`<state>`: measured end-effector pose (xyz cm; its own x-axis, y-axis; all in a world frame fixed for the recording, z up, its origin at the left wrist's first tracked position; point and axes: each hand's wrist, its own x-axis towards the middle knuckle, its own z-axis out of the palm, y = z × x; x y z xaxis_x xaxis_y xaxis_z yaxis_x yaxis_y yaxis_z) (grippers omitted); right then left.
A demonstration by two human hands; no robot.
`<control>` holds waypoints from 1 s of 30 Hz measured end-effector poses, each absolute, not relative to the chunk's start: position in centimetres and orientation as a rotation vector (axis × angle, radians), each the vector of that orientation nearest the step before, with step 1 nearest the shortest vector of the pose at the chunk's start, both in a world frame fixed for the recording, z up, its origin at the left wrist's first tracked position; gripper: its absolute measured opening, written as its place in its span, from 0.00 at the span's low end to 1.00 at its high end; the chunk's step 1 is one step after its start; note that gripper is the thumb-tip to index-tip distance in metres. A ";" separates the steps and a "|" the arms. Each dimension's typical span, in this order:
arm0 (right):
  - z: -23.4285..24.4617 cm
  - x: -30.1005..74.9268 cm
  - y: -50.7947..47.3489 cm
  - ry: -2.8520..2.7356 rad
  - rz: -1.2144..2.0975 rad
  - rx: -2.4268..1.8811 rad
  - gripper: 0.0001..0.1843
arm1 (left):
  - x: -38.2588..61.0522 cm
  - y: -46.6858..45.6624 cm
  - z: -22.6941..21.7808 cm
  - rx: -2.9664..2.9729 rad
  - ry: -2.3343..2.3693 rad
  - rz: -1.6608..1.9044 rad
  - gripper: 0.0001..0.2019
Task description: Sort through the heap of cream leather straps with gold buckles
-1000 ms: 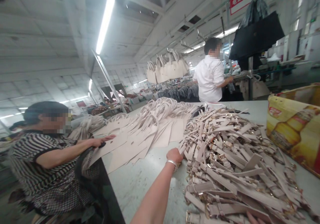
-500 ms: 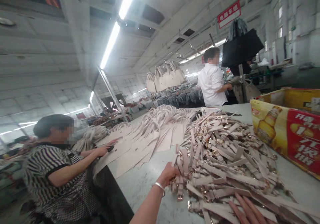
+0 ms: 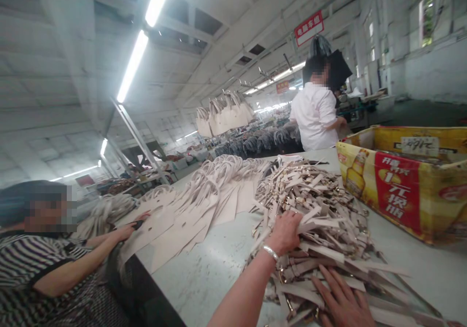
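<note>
A large heap of beige straps with gold-coloured buckles (image 3: 321, 210) lies on the table in front of me. My left hand (image 3: 286, 232), with a silver bangle on its wrist, reaches into the heap's left side; its fingers are curled round some straps, their tips partly hidden. Lower down, my right hand (image 3: 341, 295) rests palm down on the near straps, its fingers stretched and apart. Loose strap ends stick out around both hands.
Beige bag panels with handles (image 3: 204, 200) overlap on the table (image 3: 197, 278). A yellow and red carton (image 3: 397, 190) stands right of the heap. At left a person in a striped top (image 3: 54, 263) handles panels; another in a white shirt (image 3: 314, 115) stands behind the table.
My left hand has moved from the heap's left edge up and over onto the straps. My right hand has come further into view. The view has turned right, and the white-shirted person has turned away.
</note>
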<state>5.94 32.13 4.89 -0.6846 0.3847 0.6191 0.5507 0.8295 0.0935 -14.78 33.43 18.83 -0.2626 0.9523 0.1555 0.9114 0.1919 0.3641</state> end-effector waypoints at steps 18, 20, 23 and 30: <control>5.2 6.1 31.6 -2.394 -0.178 -0.702 0.33 | -12.5 30.8 17.2 1.984 2.173 0.535 0.29; 5.0 6.3 31.9 -2.374 -0.192 -0.656 0.32 | -13.4 30.7 17.9 1.872 2.001 0.697 0.34; 4.3 6.5 32.4 -2.348 -0.228 -0.568 0.32 | -16.1 29.9 18.4 1.580 2.003 1.150 0.32; 3.1 6.3 33.0 -2.327 -0.246 -0.531 0.30 | -22.9 24.3 12.7 0.796 2.734 0.895 0.22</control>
<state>6.28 33.04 3.08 -0.6516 0.3036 0.6952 0.4421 0.8967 0.0229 -22.91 24.27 12.65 -0.8462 0.5326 0.0158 0.4389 0.6799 0.5874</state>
